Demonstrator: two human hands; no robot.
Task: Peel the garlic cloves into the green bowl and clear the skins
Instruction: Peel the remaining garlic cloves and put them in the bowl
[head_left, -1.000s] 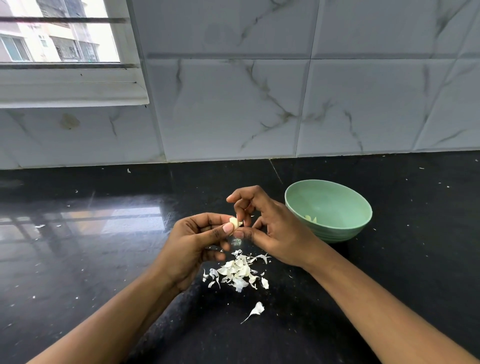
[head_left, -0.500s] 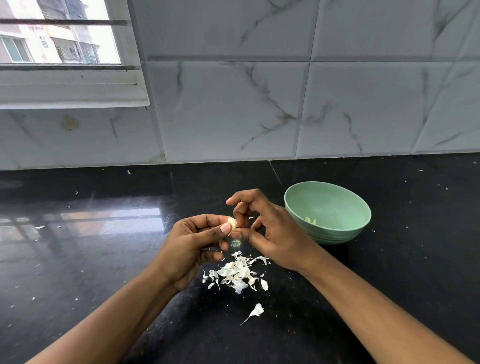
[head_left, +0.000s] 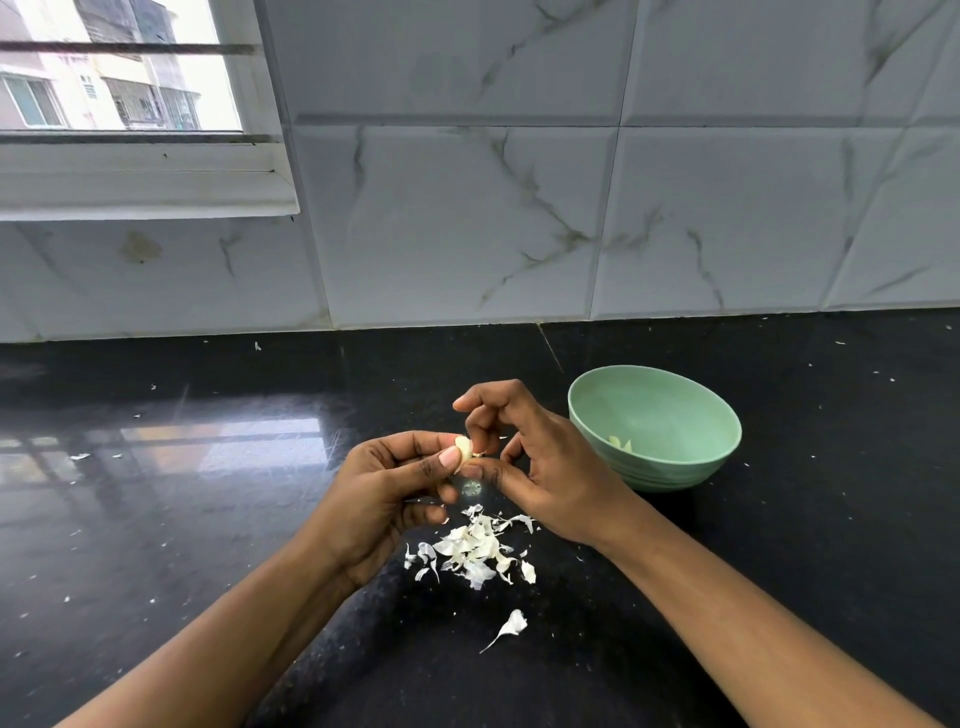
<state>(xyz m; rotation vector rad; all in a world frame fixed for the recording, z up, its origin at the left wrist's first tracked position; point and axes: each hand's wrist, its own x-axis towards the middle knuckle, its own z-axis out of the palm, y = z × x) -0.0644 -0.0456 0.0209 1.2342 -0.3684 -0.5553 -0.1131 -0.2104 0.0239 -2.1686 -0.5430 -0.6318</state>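
While the left hand (head_left: 387, 499) pinches the small pale garlic clove (head_left: 464, 448) and the right hand (head_left: 535, 467) picks at its skin, above the heap of white papery skins (head_left: 475, 551) near the black polished worktop's (head_left: 208, 519) front edge, we judge the slick clove could slip. It could also miss the round pale-green bowl (head_left: 654, 467) just to the right, and loose skins could scatter; we read no writing.

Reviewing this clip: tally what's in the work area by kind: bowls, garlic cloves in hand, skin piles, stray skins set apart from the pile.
Green bowl: 1
Garlic clove pinched between left hand and right hand: 1
Pile of skins on the counter: 1
Stray skin nearer the camera than the pile: 1
Total: 4
Peeled pieces lie in the bowl; their number cannot be told.
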